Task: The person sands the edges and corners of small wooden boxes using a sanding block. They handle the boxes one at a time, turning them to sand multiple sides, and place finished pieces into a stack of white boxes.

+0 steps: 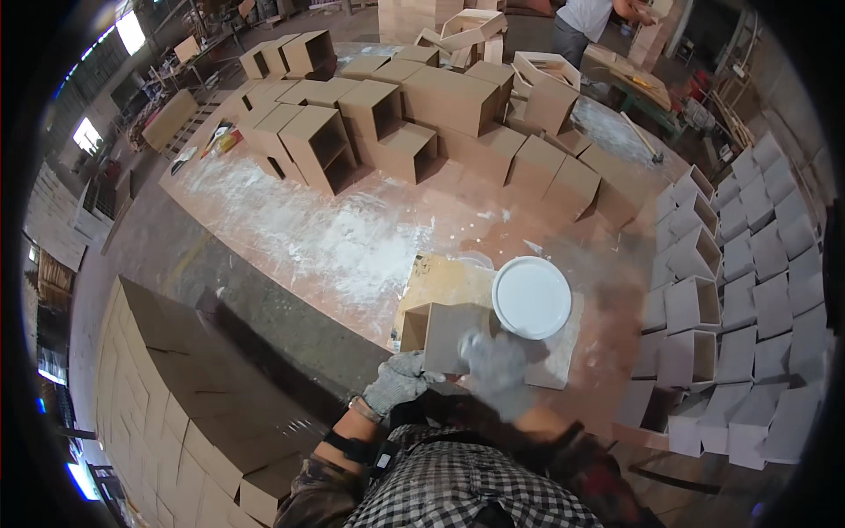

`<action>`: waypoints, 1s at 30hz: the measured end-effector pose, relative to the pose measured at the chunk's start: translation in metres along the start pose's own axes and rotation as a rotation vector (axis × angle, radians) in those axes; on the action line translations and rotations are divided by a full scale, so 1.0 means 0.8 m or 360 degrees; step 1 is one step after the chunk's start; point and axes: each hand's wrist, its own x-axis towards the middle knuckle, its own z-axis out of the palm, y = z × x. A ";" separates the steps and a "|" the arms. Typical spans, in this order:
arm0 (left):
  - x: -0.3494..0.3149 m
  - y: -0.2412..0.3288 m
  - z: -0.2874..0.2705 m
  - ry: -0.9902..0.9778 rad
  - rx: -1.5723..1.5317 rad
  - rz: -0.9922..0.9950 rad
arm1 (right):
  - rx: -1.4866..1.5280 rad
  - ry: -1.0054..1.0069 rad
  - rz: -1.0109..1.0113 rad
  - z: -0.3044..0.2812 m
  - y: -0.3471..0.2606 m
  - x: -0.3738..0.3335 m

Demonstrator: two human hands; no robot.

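Note:
A small open-ended brown board box [447,333] lies on its side close in front of me, on a stained yellowish board [444,280]. My left hand [396,380], in a grey knitted glove, grips the near left edge of the box with its fingers closed. Over the box's upper face is my gloved right hand [497,370], smeared by motion, so its fingers and anything in them cannot be made out. A round white tub or lid [532,297] sits just beyond the right hand, with a white surface.
Many brown boxes [449,97] stand piled across the far side of the powder-dusted table [334,233]. Grey-coated boxes [757,299] are stacked on the right, more brown ones [167,414] at lower left. A hammer [642,138] lies far right; another person [585,26] stands beyond.

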 end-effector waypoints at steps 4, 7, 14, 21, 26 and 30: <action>0.013 0.027 -0.011 -0.0079 0.0188 -0.0007 | 0.0203 0.0144 -0.0056 0.002 0.010 -0.020; 0.017 0.023 -0.005 -0.0023 -0.0034 0.0148 | 0.0207 0.0144 0.0062 0.043 0.069 0.019; -0.003 0.011 0.001 -0.0003 0.0105 -0.0045 | 0.0331 -0.0035 -0.0012 0.006 0.008 -0.030; 0.017 0.035 -0.002 -0.0051 0.0053 0.0043 | 0.0141 -0.0582 0.0248 0.029 0.067 0.029; 0.005 0.023 0.013 0.0061 0.0009 0.0069 | 0.0326 -0.0182 0.0102 0.011 0.041 -0.004; 0.001 0.018 0.013 0.0012 -0.0139 -0.0058 | 0.0640 -0.0099 -0.0097 -0.027 0.011 -0.051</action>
